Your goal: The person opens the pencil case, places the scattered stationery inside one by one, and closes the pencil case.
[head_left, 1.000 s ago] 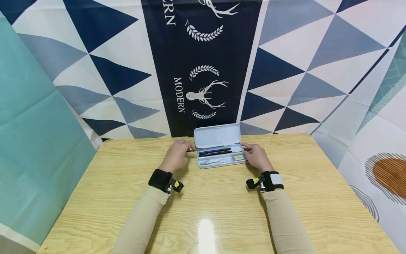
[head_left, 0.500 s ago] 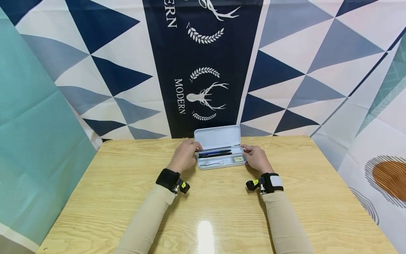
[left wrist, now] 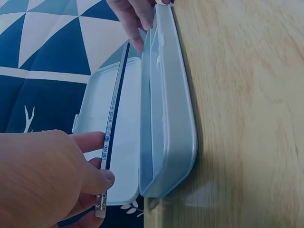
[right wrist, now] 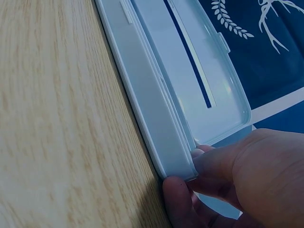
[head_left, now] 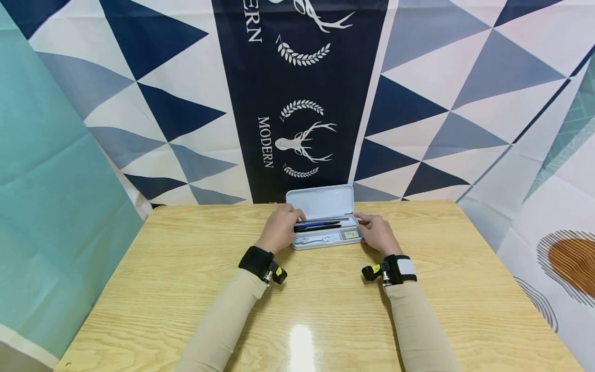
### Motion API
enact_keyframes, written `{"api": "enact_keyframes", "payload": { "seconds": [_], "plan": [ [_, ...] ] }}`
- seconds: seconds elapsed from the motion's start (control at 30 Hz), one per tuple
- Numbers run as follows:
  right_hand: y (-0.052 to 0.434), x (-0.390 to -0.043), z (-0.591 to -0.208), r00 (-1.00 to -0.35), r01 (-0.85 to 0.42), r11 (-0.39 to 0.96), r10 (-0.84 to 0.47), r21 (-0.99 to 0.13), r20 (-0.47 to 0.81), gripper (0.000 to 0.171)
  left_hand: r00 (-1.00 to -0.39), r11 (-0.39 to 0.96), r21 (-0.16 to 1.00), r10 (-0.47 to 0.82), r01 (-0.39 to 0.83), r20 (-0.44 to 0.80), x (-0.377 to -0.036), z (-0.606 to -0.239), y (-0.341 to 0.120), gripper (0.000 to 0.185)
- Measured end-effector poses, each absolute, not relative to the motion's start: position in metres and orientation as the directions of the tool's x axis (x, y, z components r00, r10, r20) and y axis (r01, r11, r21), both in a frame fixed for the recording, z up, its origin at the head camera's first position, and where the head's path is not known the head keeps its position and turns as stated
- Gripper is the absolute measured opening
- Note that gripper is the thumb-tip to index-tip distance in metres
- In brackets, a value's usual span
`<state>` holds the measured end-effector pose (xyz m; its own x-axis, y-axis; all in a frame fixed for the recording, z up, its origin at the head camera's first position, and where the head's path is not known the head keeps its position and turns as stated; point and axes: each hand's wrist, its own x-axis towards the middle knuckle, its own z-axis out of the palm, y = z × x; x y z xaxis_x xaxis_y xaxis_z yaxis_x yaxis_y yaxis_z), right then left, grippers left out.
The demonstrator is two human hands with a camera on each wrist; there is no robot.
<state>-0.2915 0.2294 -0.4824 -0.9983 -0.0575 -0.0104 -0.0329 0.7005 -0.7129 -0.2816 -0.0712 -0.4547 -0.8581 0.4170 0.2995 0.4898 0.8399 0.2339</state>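
Note:
A light blue pencil case [head_left: 321,201] lies open at the back of the table, lid raised toward the wall. My left hand [head_left: 281,227] pinches a dark-and-silver pencil [left wrist: 114,109] near its eraser end. In the left wrist view the pencil overlaps the lid's inside, close over the tray. At the case's right end, my right hand [head_left: 377,232] holds the corner, with thumb and fingers around the end wall [right wrist: 183,173]. Dark and blue pens [head_left: 321,226] lie in the rear compartment. A slim white item [head_left: 316,239] and a small patterned block [head_left: 350,234] sit in front.
The wood-grain table [head_left: 325,310] stretches toward me in front of the case. Right behind the lid hangs a patterned cloth [head_left: 297,150]. A teal cloth [head_left: 56,186] borders the left side, and a white printed cloth [head_left: 534,243] the right.
My left hand has moved right, carrying the pencil from beyond the case's left end to over the tray. My right hand stays at the right end.

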Motion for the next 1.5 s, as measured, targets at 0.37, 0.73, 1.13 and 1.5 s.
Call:
{"api": "enact_keyframes", "payload": {
  "seconds": [0.37, 0.73, 1.13, 1.5],
  "plan": [
    [0.23, -0.291, -0.484, -0.997, -0.058, 0.693, -0.079, -0.719, 0.004, 0.048, -0.851, 0.838, 0.226, 0.419, 0.496, 0.317, -0.282, -0.46, -0.056, 0.037],
    [0.229, -0.291, -0.483, -0.998, -0.045, 0.69, -0.069, -0.722, -0.004, 0.048, -0.832, 0.833, 0.202, 0.429, 0.515, 0.352, -0.341, -0.539, -0.052, 0.039],
    [0.23, -0.291, -0.483, -0.998, -0.038, 0.69, -0.066, -0.723, -0.011, 0.048, -0.861, 0.827, 0.272, 0.416, 0.492, 0.293, -0.34, -0.544, -0.048, 0.041],
    [0.23, -0.291, -0.483, -0.998, -0.04, 0.693, -0.067, -0.72, -0.009, 0.048, -0.871, 0.832, 0.279, 0.412, 0.479, 0.269, -0.338, -0.544, -0.048, 0.043]
  ]
}}
